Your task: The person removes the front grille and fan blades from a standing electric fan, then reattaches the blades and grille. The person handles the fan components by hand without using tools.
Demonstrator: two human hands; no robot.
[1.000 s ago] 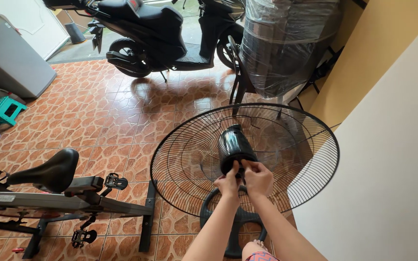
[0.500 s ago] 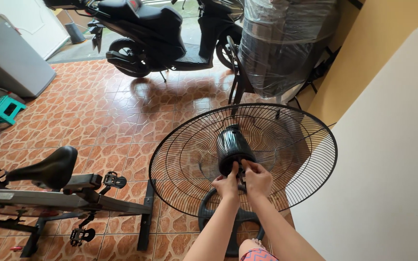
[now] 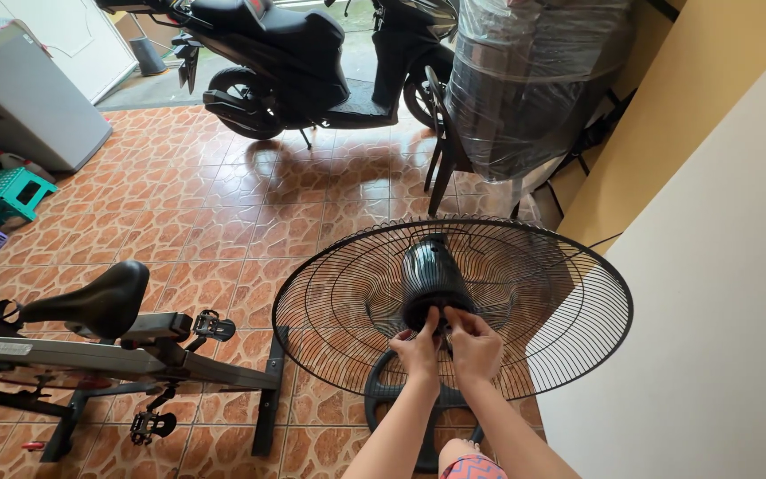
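Head view: both hands, left hand [image 3: 418, 348] and right hand [image 3: 474, 344], pinch the upward-tilted fan motor [image 3: 432, 279].

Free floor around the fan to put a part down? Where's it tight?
Bare tile floor lies between the scooter, the exercise bike and the fan grille. Tight on the right: the grille nearly meets the white panel. Both the left hand and right hand crowd the motor housing.
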